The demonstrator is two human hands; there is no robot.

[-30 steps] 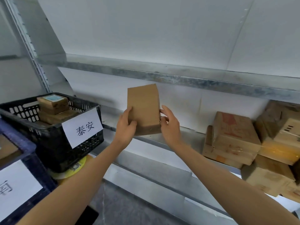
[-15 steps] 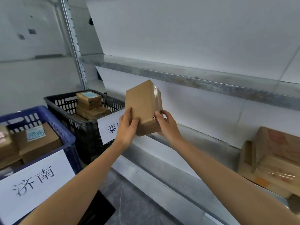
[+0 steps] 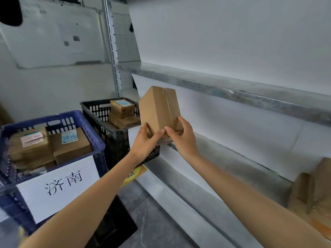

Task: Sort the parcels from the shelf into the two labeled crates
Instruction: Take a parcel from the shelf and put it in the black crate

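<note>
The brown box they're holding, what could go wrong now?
It might tip and drop: the left hand and right hand pinch only the bottom end of the brown box. No label shows on the sides facing us, so it could land in the wrong crate. The blue crate looks nearly full, so a box there may slide off.

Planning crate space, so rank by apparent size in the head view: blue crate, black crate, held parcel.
1. blue crate, nearest the camera, so its lead is unsure
2. black crate
3. held parcel
</note>
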